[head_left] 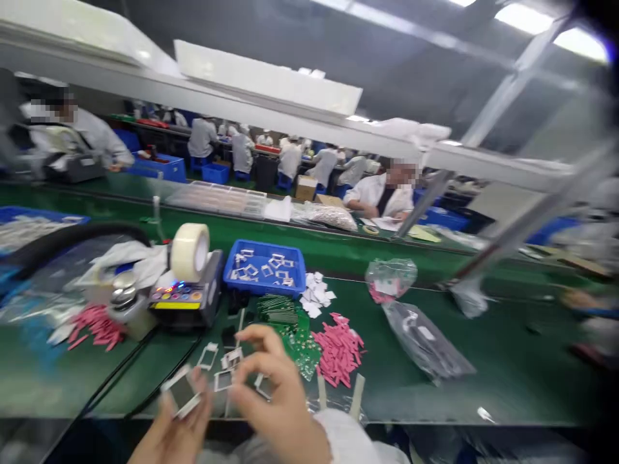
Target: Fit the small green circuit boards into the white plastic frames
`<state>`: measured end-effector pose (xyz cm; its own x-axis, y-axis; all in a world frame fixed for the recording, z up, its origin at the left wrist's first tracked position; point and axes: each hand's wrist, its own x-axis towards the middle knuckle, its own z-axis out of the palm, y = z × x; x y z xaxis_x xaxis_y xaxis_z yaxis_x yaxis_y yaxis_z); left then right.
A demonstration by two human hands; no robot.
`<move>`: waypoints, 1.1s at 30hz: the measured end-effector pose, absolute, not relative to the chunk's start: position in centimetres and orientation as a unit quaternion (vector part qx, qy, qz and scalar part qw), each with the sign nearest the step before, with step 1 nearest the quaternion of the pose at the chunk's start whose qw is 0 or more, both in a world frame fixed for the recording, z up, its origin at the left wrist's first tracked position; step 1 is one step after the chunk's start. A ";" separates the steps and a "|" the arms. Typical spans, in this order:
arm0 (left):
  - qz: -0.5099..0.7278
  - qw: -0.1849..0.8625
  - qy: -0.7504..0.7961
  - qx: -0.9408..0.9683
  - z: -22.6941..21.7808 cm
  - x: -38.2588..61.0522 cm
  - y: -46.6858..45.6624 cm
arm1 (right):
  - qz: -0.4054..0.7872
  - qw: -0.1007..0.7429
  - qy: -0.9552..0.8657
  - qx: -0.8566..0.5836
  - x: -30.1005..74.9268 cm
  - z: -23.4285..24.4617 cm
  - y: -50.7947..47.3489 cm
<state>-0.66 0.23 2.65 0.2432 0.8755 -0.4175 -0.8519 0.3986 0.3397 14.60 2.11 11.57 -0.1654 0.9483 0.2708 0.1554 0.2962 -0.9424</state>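
The left hand point(170, 433) grips a thin frame point(181, 390) by its edges (light, likely fragile); the right hand point(279, 396) curls nearby, its hold unclear.

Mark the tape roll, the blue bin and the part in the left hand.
tape roll point(181, 251): head view, outer wound face.
blue bin point(265, 285): head view, front wall.
framed part point(181, 391): head view, grey centre, held by the left hand point(169, 433).

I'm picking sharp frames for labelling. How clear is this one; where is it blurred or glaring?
Head view: motion blur smears the left hand, its small framed part and the right hand; the right edge worst; ceiling lights glare top right.
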 end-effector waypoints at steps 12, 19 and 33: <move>0.552 0.819 0.147 0.050 10.4 4.7 0.5 | 0.231 0.478 -0.749 -0.396 16.3 12.9 0.8; 0.567 0.806 0.156 0.065 10.2 4.6 0.7 | 0.181 0.482 -0.744 -0.426 16.3 13.4 2.3; 0.575 0.800 0.159 0.061 9.7 4.6 1.1 | 0.271 0.494 -0.676 -0.475 15.8 12.3 3.6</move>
